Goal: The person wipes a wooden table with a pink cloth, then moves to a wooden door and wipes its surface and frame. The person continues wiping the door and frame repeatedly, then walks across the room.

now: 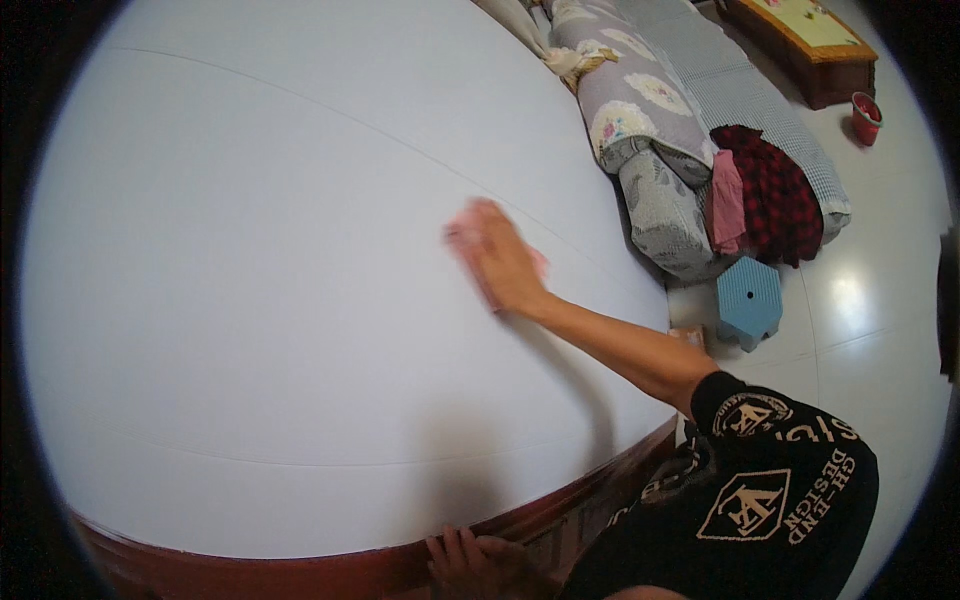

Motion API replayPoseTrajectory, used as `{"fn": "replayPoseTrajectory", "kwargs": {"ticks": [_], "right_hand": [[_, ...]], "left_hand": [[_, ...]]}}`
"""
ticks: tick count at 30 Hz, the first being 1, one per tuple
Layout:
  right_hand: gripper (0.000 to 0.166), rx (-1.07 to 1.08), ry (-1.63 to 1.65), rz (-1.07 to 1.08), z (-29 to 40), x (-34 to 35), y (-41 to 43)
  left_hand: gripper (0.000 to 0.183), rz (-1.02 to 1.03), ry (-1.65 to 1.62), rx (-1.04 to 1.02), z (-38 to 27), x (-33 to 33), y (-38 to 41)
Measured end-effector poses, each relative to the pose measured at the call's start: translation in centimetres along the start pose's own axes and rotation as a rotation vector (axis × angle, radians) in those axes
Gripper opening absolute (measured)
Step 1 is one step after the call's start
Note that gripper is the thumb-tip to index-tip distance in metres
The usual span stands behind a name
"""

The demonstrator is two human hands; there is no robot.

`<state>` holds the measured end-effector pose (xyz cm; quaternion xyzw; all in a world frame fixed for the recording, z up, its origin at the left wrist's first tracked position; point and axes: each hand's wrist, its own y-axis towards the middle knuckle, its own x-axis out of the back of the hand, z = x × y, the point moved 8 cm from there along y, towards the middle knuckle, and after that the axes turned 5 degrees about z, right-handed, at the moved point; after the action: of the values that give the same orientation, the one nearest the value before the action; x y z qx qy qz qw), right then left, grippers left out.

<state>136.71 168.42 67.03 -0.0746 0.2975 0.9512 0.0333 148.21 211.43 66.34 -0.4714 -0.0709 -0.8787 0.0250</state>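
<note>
My right hand (506,262) presses a pink cloth (466,238) against a smooth white wall (262,247). The hand and cloth are slightly blurred, and cloth sticks out on both sides of the fingers. Below, in shadow, my left hand (480,562) rests on the red-brown wooden trim (300,574) that borders the wall. Its fingers are spread, with the tips at the line where wood meets wall. Part of that hand is dim, and I see nothing held in it.
A sofa (667,214) stands along the wall, with a red-and-black checked garment (780,199) and a pink garment (726,202) on it. A blue plastic stool (748,296) is on the tiled floor (862,225). Farther off are a wooden table (844,79) and a red bin (866,124).
</note>
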Motion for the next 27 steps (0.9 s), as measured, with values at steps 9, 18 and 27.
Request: {"fn": "replayPoseTrajectory", "kwargs": {"ticks": [9,18,27], "right_hand": [[0.066,0.428,-0.151,0.045,1.8,0.8,-3.3],[0.052,-0.527,0.079,-0.147,-24.6,3.0,-4.7],[0.046,0.717,-0.062,-0.003,10.3,-1.5,11.1]], "left_hand": [[0.069,0.424,-0.043,0.122,0.1,0.3,0.5],[0.066,0.274,0.067,0.052,1.7,-1.1,-0.1],[0.063,0.265,-0.064,0.122,0.8,1.7,0.5]]}}
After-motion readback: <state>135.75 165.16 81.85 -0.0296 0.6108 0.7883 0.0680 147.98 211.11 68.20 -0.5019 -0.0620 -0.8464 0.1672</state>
